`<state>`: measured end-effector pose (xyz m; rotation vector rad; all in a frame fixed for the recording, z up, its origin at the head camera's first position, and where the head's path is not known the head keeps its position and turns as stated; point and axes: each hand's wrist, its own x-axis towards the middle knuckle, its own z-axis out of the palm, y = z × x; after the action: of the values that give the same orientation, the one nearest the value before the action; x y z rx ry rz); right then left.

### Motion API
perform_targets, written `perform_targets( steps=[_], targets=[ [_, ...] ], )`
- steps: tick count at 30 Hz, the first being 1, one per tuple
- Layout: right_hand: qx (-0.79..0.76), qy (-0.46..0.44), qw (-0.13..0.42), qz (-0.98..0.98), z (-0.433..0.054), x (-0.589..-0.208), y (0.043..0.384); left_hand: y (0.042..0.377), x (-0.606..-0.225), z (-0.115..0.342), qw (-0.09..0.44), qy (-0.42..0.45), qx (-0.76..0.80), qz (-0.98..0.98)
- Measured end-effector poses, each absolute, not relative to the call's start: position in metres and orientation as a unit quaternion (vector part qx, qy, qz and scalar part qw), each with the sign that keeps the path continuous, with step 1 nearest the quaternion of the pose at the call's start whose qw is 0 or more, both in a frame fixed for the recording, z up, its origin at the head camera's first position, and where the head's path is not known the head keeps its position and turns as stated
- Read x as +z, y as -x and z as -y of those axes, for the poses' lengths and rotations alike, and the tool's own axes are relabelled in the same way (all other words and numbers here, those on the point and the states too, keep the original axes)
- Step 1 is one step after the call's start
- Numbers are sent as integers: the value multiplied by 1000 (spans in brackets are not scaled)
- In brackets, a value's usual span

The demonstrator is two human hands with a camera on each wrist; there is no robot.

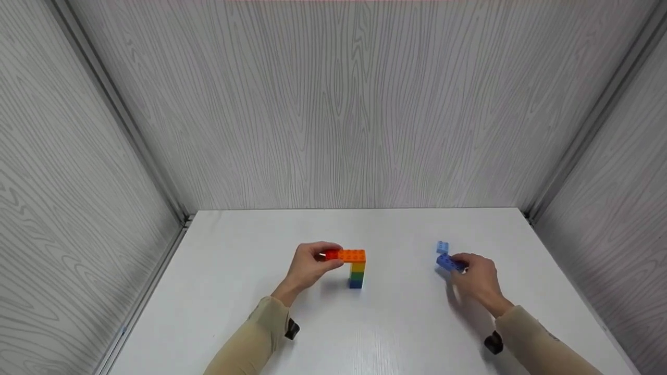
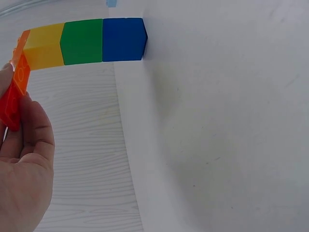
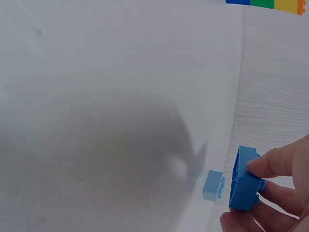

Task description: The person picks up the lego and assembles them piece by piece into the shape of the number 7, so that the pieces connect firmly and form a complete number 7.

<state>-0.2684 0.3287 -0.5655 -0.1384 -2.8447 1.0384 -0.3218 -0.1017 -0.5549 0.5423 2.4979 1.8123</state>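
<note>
My left hand [image 1: 305,265] pinches a red brick [image 1: 332,254] between thumb and fingers. That brick joins an orange brick [image 1: 353,255], which tops a column of yellow [image 2: 46,46], green [image 2: 82,42] and dark blue [image 2: 123,39] bricks. In the head view the column looks upright; whether its base touches the table I cannot tell. To the right, my right hand [image 1: 477,278] holds a longer blue brick [image 3: 245,179] by its sides, tilted and raised above the table. Just beyond it lies a small light blue brick [image 1: 442,247], studs up.
Both hands work over a white table [image 1: 401,323]. Wood-grain panels enclose it: a back wall [image 1: 333,114], a left wall [image 1: 68,187] and a right wall [image 1: 615,208]. Each wrist carries a small black device [image 1: 292,329].
</note>
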Motion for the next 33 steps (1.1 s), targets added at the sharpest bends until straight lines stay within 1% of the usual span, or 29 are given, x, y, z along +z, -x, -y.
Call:
perform_targets(
  steps=[4,10,14,17,24,33],
  targets=[
    [337,22,76,938,-322,-560,267,321,-556,102,5,-170,578,-798],
    [343,-1,91,935,-310,-550,267,321,-556,104,6,-167,578,-799],
    [343,-30,124,931,-301,-544,266,322,-557,105,2,-175,578,-797],
    [345,-48,138,927,-295,-540,266,323,-557,105,0,-180,580,-795],
    [361,-75,140,919,-277,-534,266,323,-556,105,3,-176,579,-796],
    [372,-134,155,905,-244,-522,269,321,-554,105,10,-167,583,-795]
  ],
)
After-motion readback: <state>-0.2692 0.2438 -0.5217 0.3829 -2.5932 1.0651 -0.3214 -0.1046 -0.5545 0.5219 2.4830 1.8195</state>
